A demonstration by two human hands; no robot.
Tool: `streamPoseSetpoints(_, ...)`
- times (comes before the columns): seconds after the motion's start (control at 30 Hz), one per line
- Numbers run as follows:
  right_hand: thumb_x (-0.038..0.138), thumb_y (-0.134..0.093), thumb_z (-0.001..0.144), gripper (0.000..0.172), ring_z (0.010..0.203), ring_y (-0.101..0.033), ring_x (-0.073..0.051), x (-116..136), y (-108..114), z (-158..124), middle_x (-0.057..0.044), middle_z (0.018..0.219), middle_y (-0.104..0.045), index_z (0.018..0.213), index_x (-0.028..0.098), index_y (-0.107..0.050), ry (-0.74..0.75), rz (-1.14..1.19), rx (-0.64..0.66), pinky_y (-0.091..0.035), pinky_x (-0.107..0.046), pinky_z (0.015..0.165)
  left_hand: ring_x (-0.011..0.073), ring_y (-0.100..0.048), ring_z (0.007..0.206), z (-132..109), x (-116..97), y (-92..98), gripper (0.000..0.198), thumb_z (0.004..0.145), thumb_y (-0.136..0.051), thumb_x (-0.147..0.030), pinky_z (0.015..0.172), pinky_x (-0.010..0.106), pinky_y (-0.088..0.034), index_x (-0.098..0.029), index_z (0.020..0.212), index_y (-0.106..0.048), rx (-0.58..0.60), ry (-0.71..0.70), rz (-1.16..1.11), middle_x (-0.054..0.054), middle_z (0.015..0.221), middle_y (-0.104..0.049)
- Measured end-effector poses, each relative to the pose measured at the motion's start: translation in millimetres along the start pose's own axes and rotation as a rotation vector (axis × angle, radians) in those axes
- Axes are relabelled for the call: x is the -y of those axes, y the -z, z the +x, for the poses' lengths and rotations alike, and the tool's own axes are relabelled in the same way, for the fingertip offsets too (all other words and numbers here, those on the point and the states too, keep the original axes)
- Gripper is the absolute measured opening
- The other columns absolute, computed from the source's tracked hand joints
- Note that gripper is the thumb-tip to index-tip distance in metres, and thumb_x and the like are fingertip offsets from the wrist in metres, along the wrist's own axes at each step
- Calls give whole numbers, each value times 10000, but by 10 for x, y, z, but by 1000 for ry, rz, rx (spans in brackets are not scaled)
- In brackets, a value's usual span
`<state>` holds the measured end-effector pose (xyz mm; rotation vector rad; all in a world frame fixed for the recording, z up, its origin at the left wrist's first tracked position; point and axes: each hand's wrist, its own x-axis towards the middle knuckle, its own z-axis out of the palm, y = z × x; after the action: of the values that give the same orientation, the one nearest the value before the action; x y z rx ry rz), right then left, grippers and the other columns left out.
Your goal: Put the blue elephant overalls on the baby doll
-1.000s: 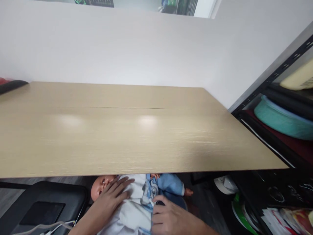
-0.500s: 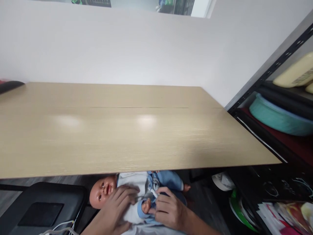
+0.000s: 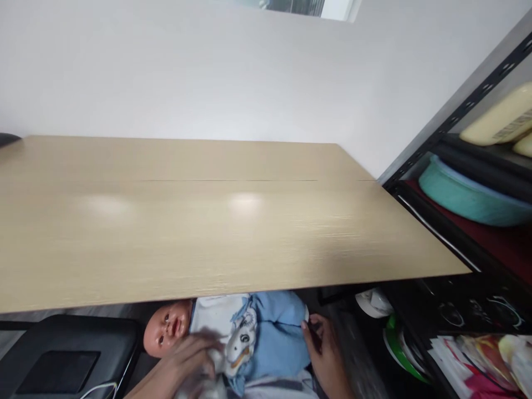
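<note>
A baby doll (image 3: 166,328) lies on its back below the table edge, its head to the left. It wears a white top, blue trousers (image 3: 278,341) and a cartoon animal face (image 3: 241,341) at the waist. My left hand (image 3: 187,360) is over the doll's chest and near arm; its fingers are smeared by motion beside a blurred whitish sleeve. At the trouser cuff, my right hand (image 3: 326,349) has curled fingers and its thumb closed around the doll's lower leg. The hand hides the foot there.
A wooden table (image 3: 249,233) spans the view above the doll. A black padded seat (image 3: 62,354) stands at left with a white cable on it. On the right, a shelf holds a teal basin (image 3: 474,191) and a cream bottle (image 3: 499,119); papers (image 3: 453,360) lie lower down.
My right hand has moved from the doll's near hand to its trouser cuff on the right. The doll's waist and legs are more exposed. My left hand has shifted slightly left and lower.
</note>
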<state>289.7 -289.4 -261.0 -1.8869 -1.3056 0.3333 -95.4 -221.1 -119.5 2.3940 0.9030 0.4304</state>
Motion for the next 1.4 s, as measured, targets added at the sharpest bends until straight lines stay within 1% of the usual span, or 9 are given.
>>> streamPoseSetpoints(0.1,863,-481,996,691,950,-836,-331,-113,-68,25,-158,1073,-847,1071,230,-746,-210,-35,166,-652,-374,769,299,-771,1129,150,255,-237,288,1072,-515,-310,961,414,-643,-288,1201,-772,-196,118,207,87,1231,-833)
streamPoseSetpoints(0.17,923,-446,960,758,915,-845,-336,-126,-95,34,-160,1065,-857,1051,241,-765,-258,-70,199,-636,-358,694,325,-762,1068,300,371,-378,287,1069,-516,-309,924,449,-626,-249,1174,-776,-282,208,347,106,1156,-834)
streamPoseSetpoints(0.33,908,-498,955,710,806,-848,-301,-15,-181,3,-122,990,-862,1067,251,-740,-200,-64,70,-613,-315,618,317,-716,926,628,399,-567,239,1049,-519,-257,800,427,-568,-226,1055,-757,-396,315,448,93,990,-787)
streamPoseSetpoints(0.5,885,-495,982,678,655,-813,-268,125,-296,-48,-70,765,-801,1041,239,-691,-212,-21,-17,-609,-294,573,330,-683,980,638,387,-680,204,1093,-552,-325,838,446,-548,-223,1084,-728,-468,285,489,95,1038,-768)
streamPoseSetpoints(0.6,875,-470,1001,668,726,-850,-300,122,-281,-14,-111,826,-840,1040,242,-681,-222,58,-10,-623,-295,555,349,-670,1036,555,430,-754,223,1102,-559,-326,858,463,-546,-204,1182,-728,-475,258,569,118,1124,-766)
streamPoseSetpoints(0.73,846,-513,1002,633,891,-874,-338,50,-52,163,-160,963,-871,1052,243,-701,-199,95,-25,-675,-324,626,344,-670,993,453,488,-774,255,1120,-536,-314,811,457,-537,-212,1226,-745,-425,183,664,112,1124,-777)
streamPoseSetpoints(1.03,697,-445,1093,471,814,-852,-301,280,586,600,-93,904,-860,1087,280,-662,22,-158,47,-592,-318,677,292,-698,951,472,514,-681,305,1156,-477,-330,831,434,-588,-235,1148,-767,-424,150,590,74,1073,-786)
streamPoseSetpoints(1.27,624,-418,1046,382,765,-811,-331,287,694,733,-78,830,-839,1009,299,-616,-189,-289,115,-480,-355,648,295,-731,1015,516,462,-639,266,1137,-521,-321,867,439,-624,-247,1199,-769,-357,192,506,78,1125,-794)
streamPoseSetpoints(1.4,555,-426,1036,355,738,-780,-349,243,686,764,-101,837,-835,1047,277,-647,-307,-421,73,-407,-374,633,305,-721,1018,549,425,-658,251,1128,-536,-318,873,452,-620,-243,1170,-771,-364,212,478,85,1110,-788)
